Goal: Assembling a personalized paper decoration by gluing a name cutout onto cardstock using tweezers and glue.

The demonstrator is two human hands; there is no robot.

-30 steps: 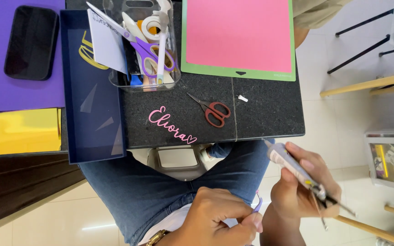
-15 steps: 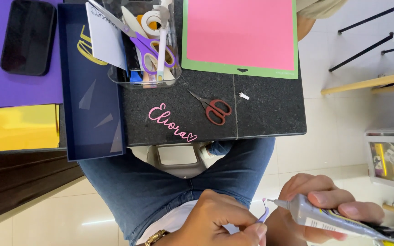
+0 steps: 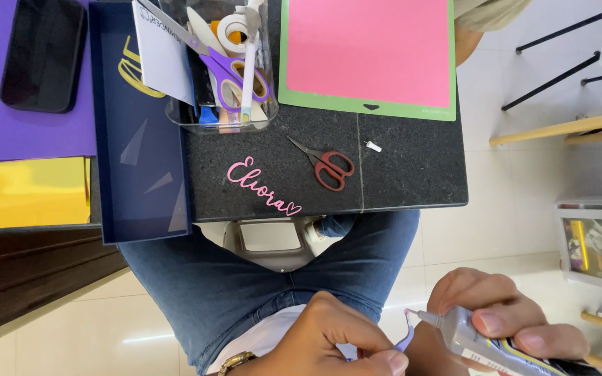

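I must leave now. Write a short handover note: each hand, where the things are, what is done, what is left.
Left hand: pinches a small lilac piece over the lap.
Right hand: holds a grey glue tube, nozzle at the piece.
On the black table: pink script cutout, red scissors, small white cap, pink cutting mat, clear tool box.
Done: tube uncapped.
Left: whether glue is on the piece cannot be seen.

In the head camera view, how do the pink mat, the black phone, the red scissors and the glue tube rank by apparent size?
Largest to smallest:
1. pink mat
2. black phone
3. red scissors
The glue tube in the right hand is nearer the camera and partly hidden, so I leave it unranked.
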